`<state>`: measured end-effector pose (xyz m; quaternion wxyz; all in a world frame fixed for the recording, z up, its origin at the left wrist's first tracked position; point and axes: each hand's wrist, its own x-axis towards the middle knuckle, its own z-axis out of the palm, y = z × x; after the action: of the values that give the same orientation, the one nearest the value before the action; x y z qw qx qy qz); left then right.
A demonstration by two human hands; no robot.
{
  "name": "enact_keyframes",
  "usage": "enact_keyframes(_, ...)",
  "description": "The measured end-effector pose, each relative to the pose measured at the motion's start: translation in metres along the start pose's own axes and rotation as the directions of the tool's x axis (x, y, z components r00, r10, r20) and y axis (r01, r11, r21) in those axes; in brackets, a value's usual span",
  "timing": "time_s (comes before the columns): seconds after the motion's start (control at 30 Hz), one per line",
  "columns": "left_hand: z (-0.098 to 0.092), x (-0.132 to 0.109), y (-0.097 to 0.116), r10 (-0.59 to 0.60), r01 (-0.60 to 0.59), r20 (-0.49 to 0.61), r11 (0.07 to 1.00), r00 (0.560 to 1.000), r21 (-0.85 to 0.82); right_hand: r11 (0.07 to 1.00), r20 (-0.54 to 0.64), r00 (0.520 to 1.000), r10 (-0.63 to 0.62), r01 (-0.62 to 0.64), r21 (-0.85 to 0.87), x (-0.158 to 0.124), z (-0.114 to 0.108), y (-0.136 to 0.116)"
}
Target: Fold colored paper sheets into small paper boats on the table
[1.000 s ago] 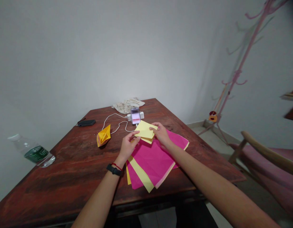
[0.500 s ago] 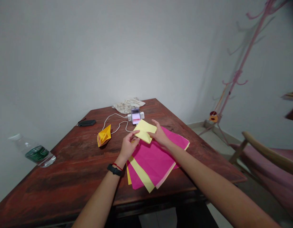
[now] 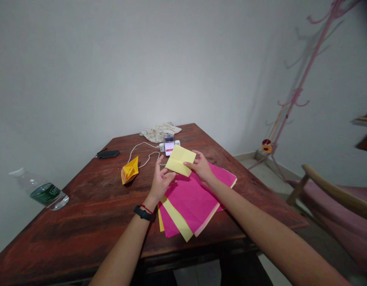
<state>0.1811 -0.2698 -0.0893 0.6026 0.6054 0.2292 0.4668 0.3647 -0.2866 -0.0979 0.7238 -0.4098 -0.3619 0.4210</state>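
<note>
A pale yellow square of folded paper (image 3: 179, 159) is raised above the table, with a crease across its middle. My right hand (image 3: 201, 170) pinches it at its right edge, thumb on the near face. Just left of the square, my left hand (image 3: 162, 180) has its fingers apart and appears to hold nothing. Below both hands lies a fanned stack of magenta sheets (image 3: 192, 202), with a pale yellow sheet (image 3: 178, 220) showing between them. A folded yellow paper shape (image 3: 130, 171) sits to the left of my left hand.
On the dark red wooden table (image 3: 97, 222) a plastic bottle (image 3: 42, 190) stands at the left. A black device (image 3: 108, 154), a phone (image 3: 169, 147) by a white power strip (image 3: 178, 143), white cables and a crumpled cloth (image 3: 160, 132) are farther back. A wooden-armed chair (image 3: 335, 194) is at right.
The yellow paper has been turned and tilted up, so its face shows more squarely. My left hand has let go of its left edge and spread its fingers; my right hand keeps its pinch.
</note>
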Motion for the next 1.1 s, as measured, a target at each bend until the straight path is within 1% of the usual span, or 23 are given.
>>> enact_keyframes(0.1,0.000,0.001,-0.001,-0.053,0.051,0.036,0.998,0.998,0.042,1.000,0.126,0.992,0.009,-0.009,0.001,-0.005,0.002,-0.008)
enact_keyframes(0.17,-0.002,0.002,-0.003,-0.043,0.041,0.018,0.994,0.999,0.104,1.000,0.190,0.982,0.003,0.003,-0.028,-0.007,0.003,-0.012)
enact_keyframes(0.27,-0.006,0.006,-0.005,0.063,-0.051,-0.055,0.977,0.996,0.206,0.990,0.262,0.963,-0.057,0.088,-0.107,-0.007,0.002,-0.012)
enact_keyframes(0.37,-0.011,0.008,-0.006,0.181,-0.147,-0.122,0.957,0.976,0.251,0.957,0.340,0.927,-0.156,0.227,-0.182,-0.005,0.000,-0.008)
enact_keyframes(0.43,-0.014,0.009,-0.006,0.224,-0.181,-0.155,0.950,0.962,0.254,0.921,0.368,0.907,-0.205,0.306,-0.240,-0.003,-0.001,-0.005)
enact_keyframes(0.5,-0.016,0.010,-0.006,0.256,-0.202,-0.185,0.943,0.949,0.266,0.900,0.382,0.899,-0.216,0.335,-0.278,-0.002,-0.001,-0.003)
enact_keyframes(0.57,-0.017,0.010,-0.006,0.277,-0.215,-0.207,0.936,0.938,0.280,0.909,0.392,0.901,-0.187,0.310,-0.279,-0.003,0.000,-0.003)
enact_keyframes(0.6,-0.018,0.010,-0.006,0.287,-0.220,-0.216,0.931,0.933,0.290,0.927,0.391,0.907,-0.155,0.271,-0.261,-0.004,0.000,-0.004)
enact_keyframes(0.63,-0.019,0.011,-0.006,0.298,-0.224,-0.225,0.927,0.928,0.301,0.951,0.384,0.918,-0.104,0.205,-0.232,-0.005,0.002,-0.004)
enact_keyframes(0.7,-0.021,0.011,-0.006,0.314,-0.231,-0.238,0.918,0.919,0.323,0.991,0.362,0.932,0.036,0.014,-0.133,-0.008,0.004,-0.007)
enact_keyframes(0.77,-0.022,0.012,-0.006,0.328,-0.238,-0.239,0.910,0.914,0.340,0.986,0.354,0.922,0.158,-0.167,-0.005,-0.011,0.006,-0.012)
enact_keyframes(0.8,-0.023,0.012,-0.006,0.334,-0.243,-0.230,0.905,0.914,0.349,0.973,0.358,0.913,0.195,-0.225,0.045,-0.013,0.007,-0.014)
enact_keyframes(0.83,-0.023,0.012,-0.007,0.339,-0.249,-0.216,0.900,0.916,0.358,0.963,0.360,0.908,0.215,-0.257,0.074,-0.014,0.007,-0.016)
enact_keyframes(0.9,-0.023,0.012,-0.008,0.332,-0.252,-0.169,0.894,0.928,0.370,0.961,0.342,0.910,0.236,-0.270,0.056,-0.014,0.008,-0.018)
enact_keyframes(1.0,-0.022,0.012,-0.012,0.266,-0.216,-0.075,0.892,0.961,0.398,0.971,0.244,0.942,0.231,-0.206,-0.122,-0.012,0.006,-0.016)
enact_keyframes(1.1,-0.022,0.011,-0.016,0.193,-0.175,0.010,0.864,0.981,0.472,0.945,0.108,0.987,0.121,-0.081,-0.315,-0.008,0.002,-0.011)
